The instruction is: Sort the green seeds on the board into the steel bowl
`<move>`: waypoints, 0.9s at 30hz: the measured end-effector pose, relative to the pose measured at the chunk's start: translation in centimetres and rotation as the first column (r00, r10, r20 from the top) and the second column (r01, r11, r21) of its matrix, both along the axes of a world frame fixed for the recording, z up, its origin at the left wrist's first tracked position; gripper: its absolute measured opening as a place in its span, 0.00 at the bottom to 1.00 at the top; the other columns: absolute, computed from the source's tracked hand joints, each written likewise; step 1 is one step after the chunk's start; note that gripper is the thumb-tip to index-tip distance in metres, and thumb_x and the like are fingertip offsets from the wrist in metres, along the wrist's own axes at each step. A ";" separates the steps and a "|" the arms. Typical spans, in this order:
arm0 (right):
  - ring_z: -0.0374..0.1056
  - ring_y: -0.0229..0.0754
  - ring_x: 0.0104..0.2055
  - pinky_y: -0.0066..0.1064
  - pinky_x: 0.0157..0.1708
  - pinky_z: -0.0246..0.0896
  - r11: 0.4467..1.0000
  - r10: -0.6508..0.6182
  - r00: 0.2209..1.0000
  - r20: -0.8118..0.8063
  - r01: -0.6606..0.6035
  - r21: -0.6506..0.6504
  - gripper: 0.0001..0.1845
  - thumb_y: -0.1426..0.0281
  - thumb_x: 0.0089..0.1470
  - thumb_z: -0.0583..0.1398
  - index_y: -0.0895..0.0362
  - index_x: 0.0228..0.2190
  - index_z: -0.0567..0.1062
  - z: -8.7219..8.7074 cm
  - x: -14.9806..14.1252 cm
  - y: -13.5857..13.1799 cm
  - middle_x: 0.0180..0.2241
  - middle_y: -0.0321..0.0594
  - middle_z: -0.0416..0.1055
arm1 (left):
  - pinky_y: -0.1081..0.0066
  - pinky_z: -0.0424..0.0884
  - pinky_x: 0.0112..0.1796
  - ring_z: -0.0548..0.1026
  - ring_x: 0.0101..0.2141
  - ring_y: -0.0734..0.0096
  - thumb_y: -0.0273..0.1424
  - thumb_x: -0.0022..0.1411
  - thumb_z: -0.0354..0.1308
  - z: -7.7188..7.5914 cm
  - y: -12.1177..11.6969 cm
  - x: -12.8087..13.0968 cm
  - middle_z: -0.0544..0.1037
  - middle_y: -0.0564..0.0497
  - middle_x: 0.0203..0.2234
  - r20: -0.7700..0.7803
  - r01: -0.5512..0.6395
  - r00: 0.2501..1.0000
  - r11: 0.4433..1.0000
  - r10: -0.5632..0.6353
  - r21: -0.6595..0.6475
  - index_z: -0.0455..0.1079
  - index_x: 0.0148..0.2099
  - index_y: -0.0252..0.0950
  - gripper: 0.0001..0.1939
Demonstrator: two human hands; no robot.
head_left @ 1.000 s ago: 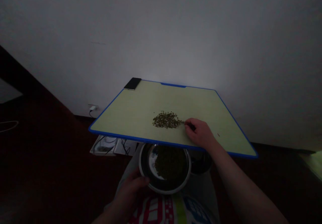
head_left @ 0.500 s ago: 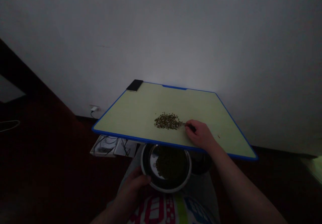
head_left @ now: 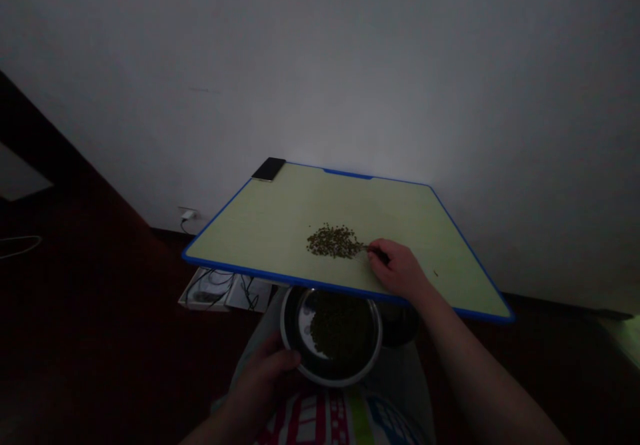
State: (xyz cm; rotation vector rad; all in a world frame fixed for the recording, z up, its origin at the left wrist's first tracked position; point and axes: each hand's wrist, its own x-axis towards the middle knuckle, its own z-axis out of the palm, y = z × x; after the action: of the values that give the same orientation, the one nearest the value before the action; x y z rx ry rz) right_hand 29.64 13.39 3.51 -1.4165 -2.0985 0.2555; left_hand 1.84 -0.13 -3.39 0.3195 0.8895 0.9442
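Observation:
A loose heap of small brown-green grains (head_left: 334,241) lies on the pale table top (head_left: 280,218). At the heap's right edge, my right hand (head_left: 395,266) is closed around a small utensil with a dark handle (head_left: 381,254); its thin end reaches among the grains, and its kind is hard to make out in the dim light. Below the table's near edge, my left hand (head_left: 270,368) grips the left rim of a round metal bowl (head_left: 333,379). Dark green-brown grains (head_left: 343,328) fill much of the bowl, with bare shiny metal showing on its left side.
A dark tablet or phone (head_left: 269,169) lies at the table's far left corner. One small brown bit (head_left: 436,273) sits right of my hand. Under the table, a white box with cables (head_left: 207,288) stands on the left, and a dark round container (head_left: 399,325) is beside the bowl. A wall backs the table.
Very little differs. The utensil's end shows less plainly among the grains now, and the bowl is slightly lower in view. Both hands keep their grips.

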 end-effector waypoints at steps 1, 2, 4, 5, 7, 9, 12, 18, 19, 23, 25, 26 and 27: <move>0.69 0.43 0.30 0.33 0.33 0.61 1.000 0.002 1.000 -0.003 -0.002 0.002 0.10 0.68 0.58 0.55 0.56 0.33 0.76 0.0 0.0 0.0 0.28 0.41 0.76 | 0.51 0.79 0.49 0.82 0.49 0.40 0.26 0.47 0.70 -0.2 0.0 0.0 0.87 0.40 0.40 -0.006 0.000 1.000 1.000 0.000 0.007 0.80 0.47 0.37 0.21; 0.69 0.43 0.30 0.33 0.33 0.62 1.000 0.004 1.000 -0.007 -0.004 0.004 0.10 0.68 0.58 0.55 0.56 0.33 0.76 -0.1 0.0 0.0 0.29 0.42 0.76 | 0.52 0.79 0.49 0.82 0.48 0.41 0.26 0.47 0.69 -0.3 0.0 0.0 0.87 0.40 0.40 -0.007 -0.005 1.000 1.000 0.006 0.018 0.80 0.47 0.36 0.22; 0.70 0.43 0.30 0.34 0.33 0.63 1.000 0.009 1.000 -0.010 -0.009 0.008 0.11 0.68 0.59 0.55 0.56 0.34 0.77 -0.1 -0.1 0.1 0.29 0.43 0.77 | 0.53 0.79 0.48 0.83 0.46 0.42 0.26 0.46 0.69 -0.7 0.0 0.1 0.87 0.40 0.40 -0.007 -0.013 1.000 0.999 0.013 0.031 0.80 0.46 0.36 0.21; 0.71 0.44 0.31 0.34 0.34 0.63 1.000 0.013 1.000 -0.011 -0.013 0.012 0.11 0.68 0.59 0.55 0.57 0.34 0.77 -0.1 -0.1 0.1 0.29 0.43 0.77 | 0.53 0.80 0.47 0.84 0.45 0.43 0.26 0.46 0.70 -0.8 0.1 0.2 0.87 0.40 0.40 -0.006 -0.015 1.000 0.999 0.015 0.035 0.80 0.46 0.36 0.21; 0.72 0.44 0.32 0.34 0.35 0.65 1.000 0.021 1.000 -0.016 -0.020 0.022 0.12 0.68 0.59 0.55 0.57 0.35 0.78 -0.2 -0.1 0.2 0.31 0.44 0.78 | 0.52 0.80 0.47 0.84 0.44 0.43 0.26 0.44 0.70 -1.0 0.1 0.2 0.87 0.40 0.38 0.001 -0.018 1.000 0.999 0.018 0.038 0.81 0.44 0.35 0.20; 0.73 0.45 0.34 0.35 0.37 0.66 0.999 0.030 0.999 -0.026 -0.029 0.033 0.12 0.68 0.59 0.55 0.57 0.37 0.78 -0.3 -0.1 0.3 0.33 0.46 0.80 | 0.52 0.79 0.47 0.84 0.45 0.41 0.26 0.43 0.70 -1.1 0.2 0.3 0.87 0.41 0.37 0.017 -0.024 1.000 0.999 0.023 0.036 0.81 0.43 0.35 0.20; 0.74 0.46 0.36 0.36 0.38 0.67 0.999 0.047 0.998 -0.032 -0.046 0.028 0.12 0.69 0.60 0.55 0.57 0.38 0.79 -0.6 0.1 0.4 0.35 0.47 0.80 | 0.51 0.78 0.49 0.83 0.46 0.41 0.26 0.43 0.71 -1.1 0.2 0.3 0.87 0.41 0.37 0.041 -0.028 0.999 0.999 0.027 0.028 0.82 0.43 0.35 0.20; 0.75 0.46 0.36 0.37 0.38 0.68 0.997 0.073 0.996 -0.057 -0.072 0.014 0.11 0.69 0.60 0.56 0.56 0.39 0.79 -0.9 0.3 0.4 0.35 0.46 0.80 | 0.49 0.78 0.49 0.83 0.45 0.40 0.27 0.43 0.72 -1.5 0.2 0.3 0.88 0.42 0.37 0.056 -0.020 0.998 1.000 0.019 0.017 0.81 0.44 0.36 0.21; 0.75 0.46 0.37 0.37 0.38 0.69 0.997 0.076 0.995 -0.060 -0.075 0.009 0.11 0.69 0.60 0.56 0.55 0.38 0.79 -0.9 0.3 0.3 0.35 0.45 0.80 | 0.49 0.78 0.49 0.83 0.46 0.40 0.26 0.44 0.72 -1.5 0.2 0.3 0.88 0.42 0.37 0.056 -0.017 0.998 1.000 0.016 0.020 0.81 0.44 0.36 0.21; 0.75 0.45 0.36 0.35 0.38 0.69 0.992 0.122 0.990 -0.063 -0.123 0.001 0.10 0.69 0.60 0.56 0.56 0.38 0.78 -0.5 0.4 0.1 0.35 0.45 0.80 | 0.52 0.78 0.49 0.83 0.46 0.42 0.25 0.43 0.71 -1.6 0.2 0.4 0.88 0.42 0.37 0.064 -0.032 0.998 0.999 0.030 0.038 0.82 0.43 0.36 0.20; 0.75 0.45 0.36 0.35 0.38 0.69 0.989 0.149 0.987 -0.060 -0.148 0.010 0.10 0.70 0.60 0.56 0.56 0.38 0.78 -0.4 0.4 0.0 0.34 0.45 0.80 | 0.53 0.79 0.49 0.84 0.45 0.44 0.25 0.43 0.71 -1.6 0.1 0.3 0.88 0.43 0.36 0.060 -0.035 0.998 0.999 0.033 0.032 0.82 0.42 0.36 0.20; 0.75 0.44 0.36 0.35 0.38 0.69 0.988 0.155 0.986 -0.058 -0.154 0.014 0.10 0.70 0.60 0.56 0.56 0.38 0.78 -0.3 0.4 0.0 0.35 0.45 0.80 | 0.53 0.79 0.48 0.84 0.44 0.45 0.25 0.43 0.71 -1.6 0.1 0.3 0.88 0.43 0.36 0.060 -0.033 0.998 0.999 0.031 0.028 0.81 0.42 0.36 0.20; 0.76 0.45 0.36 0.35 0.38 0.69 0.988 0.154 0.986 -0.057 -0.153 0.020 0.10 0.70 0.60 0.56 0.56 0.38 0.78 -0.4 0.5 0.0 0.35 0.45 0.80 | 0.53 0.79 0.48 0.85 0.43 0.45 0.25 0.44 0.71 -1.7 0.1 0.3 0.88 0.43 0.35 0.059 -0.029 0.998 0.999 0.028 0.024 0.81 0.42 0.37 0.19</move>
State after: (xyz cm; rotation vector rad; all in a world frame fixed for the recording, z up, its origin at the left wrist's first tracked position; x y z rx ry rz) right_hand 30.10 13.42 3.16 -1.2245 -2.1597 0.3365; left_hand 2.15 -0.04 -5.08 0.2995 0.8310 0.9868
